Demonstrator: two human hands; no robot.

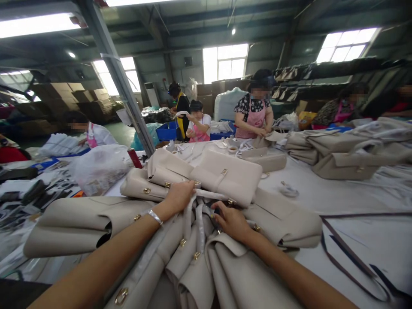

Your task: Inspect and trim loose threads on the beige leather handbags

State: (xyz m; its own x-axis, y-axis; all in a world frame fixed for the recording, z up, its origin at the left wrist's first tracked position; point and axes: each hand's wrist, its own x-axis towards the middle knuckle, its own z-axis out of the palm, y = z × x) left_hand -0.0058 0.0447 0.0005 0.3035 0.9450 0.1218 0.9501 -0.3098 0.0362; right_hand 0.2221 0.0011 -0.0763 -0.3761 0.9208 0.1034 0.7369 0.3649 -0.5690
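Note:
A heap of beige leather handbags (225,176) with small gold clasps lies in front of me on a white table (354,231). My left hand (179,195), a silver bracelet on its wrist, is closed around a pale beige strap (206,194) that runs across the pile. My right hand (231,220) rests on the bags just right of that, fingers curled down onto a handle loop and a dark fitting. Several unfinished bag bodies (206,266) fan out under both forearms.
More beige bags (347,165) are stacked at the right. Clear plastic bags (99,165) and dark parts lie at the left, and dark straps (350,253) at the right front. Other people work across the table. A steel post (122,86) rises behind the pile.

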